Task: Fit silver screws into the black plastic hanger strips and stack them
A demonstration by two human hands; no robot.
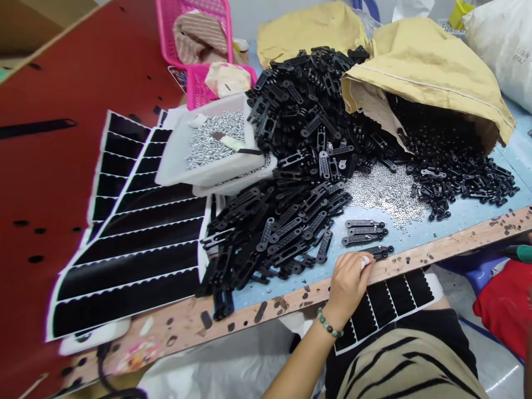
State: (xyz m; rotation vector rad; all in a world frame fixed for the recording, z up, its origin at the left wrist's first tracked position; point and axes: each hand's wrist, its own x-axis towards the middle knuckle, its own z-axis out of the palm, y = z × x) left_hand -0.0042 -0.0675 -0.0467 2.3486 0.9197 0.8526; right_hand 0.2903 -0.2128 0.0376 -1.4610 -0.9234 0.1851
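Left hand (349,274) observed at the table's near wooden edge (436,250), fingers bent against the left end of a black link (380,252); whether it is gripped cannot be told. Right hand's state cannot be told. Three similar links (363,239) are laid just beyond. Small metal pieces (386,191) are heaped farther off, black parts (286,238) piled left, a yellow sack (432,61) set far right.

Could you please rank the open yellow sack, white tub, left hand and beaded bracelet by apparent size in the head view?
Largest to smallest:
Open yellow sack
White tub
Left hand
Beaded bracelet
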